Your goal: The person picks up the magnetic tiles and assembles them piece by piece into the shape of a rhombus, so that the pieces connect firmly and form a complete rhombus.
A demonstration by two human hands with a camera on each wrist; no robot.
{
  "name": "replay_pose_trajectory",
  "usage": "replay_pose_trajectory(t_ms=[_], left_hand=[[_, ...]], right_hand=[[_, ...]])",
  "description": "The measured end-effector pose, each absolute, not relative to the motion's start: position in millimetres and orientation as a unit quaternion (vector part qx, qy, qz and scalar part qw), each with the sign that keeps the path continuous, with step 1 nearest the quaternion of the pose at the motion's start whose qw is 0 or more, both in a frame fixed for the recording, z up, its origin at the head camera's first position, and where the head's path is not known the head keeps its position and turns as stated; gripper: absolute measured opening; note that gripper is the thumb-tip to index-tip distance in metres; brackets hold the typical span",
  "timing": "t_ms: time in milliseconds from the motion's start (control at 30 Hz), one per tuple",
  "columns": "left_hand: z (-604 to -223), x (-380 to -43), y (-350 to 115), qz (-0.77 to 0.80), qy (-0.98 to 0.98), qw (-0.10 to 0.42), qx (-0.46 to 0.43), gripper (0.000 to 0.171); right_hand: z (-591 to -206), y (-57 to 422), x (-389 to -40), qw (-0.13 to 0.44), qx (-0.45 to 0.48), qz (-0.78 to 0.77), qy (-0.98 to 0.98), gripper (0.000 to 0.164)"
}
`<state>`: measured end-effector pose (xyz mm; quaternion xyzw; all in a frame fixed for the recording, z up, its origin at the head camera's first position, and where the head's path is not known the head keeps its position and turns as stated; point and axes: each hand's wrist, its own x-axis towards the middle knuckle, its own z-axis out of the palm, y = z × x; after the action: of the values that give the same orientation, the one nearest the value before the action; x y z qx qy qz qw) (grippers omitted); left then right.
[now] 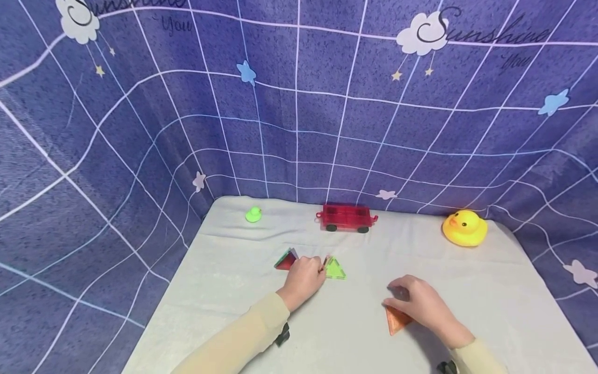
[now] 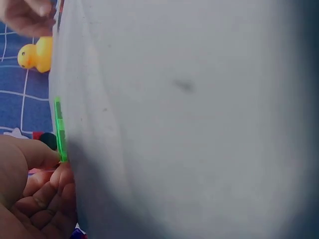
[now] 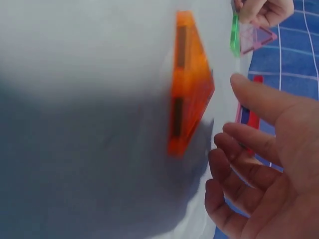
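My left hand (image 1: 302, 283) has its thumb and fingertips pinched on a pink triangular magnetic tile (image 3: 255, 39) that stands up at the edge of a light green triangular tile (image 1: 334, 269). The fingers cover part of the pink tile. Just left of that hand, a red triangular tile (image 1: 284, 261) leans with green and purple edges behind it, partly hidden by the hand. Over an orange triangular tile (image 1: 397, 322) hovers my right hand (image 1: 424, 305), thumb and fingers spread. In the right wrist view a gap shows between these fingers and the orange tile.
A red wheeled toy wagon base (image 1: 346, 217) stands at the back middle of the white cloth-covered table (image 1: 224, 270). A small green duck (image 1: 253, 214) sits back left, a bigger yellow duck (image 1: 464, 228) back right. Blue patterned curtain (image 1: 261, 130) rises behind.
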<state>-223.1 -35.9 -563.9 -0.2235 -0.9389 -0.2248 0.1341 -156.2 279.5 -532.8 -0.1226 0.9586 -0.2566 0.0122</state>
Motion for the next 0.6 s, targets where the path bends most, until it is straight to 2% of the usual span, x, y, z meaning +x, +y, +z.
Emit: replay_pose_trajectory(t_ms=[233, 433, 600], left_hand=[[-564, -223, -38, -0.234, -0.940, 0.113, -0.219, 0.027], [-564, -223, -41, -0.246, -0.939, 0.097, -0.222, 0.029], [-565, -224, -42, -0.256, -0.938, 0.081, -0.221, 0.029]], right_hand=[[-544, 310, -135, -0.035, -0.223, -0.298, 0.928, 0.038], [-553, 323, -128, -0.005, -0.290, -0.325, 0.900, 0.046], [-556, 325, -127, 0.001, -0.318, -0.330, 0.889, 0.045]])
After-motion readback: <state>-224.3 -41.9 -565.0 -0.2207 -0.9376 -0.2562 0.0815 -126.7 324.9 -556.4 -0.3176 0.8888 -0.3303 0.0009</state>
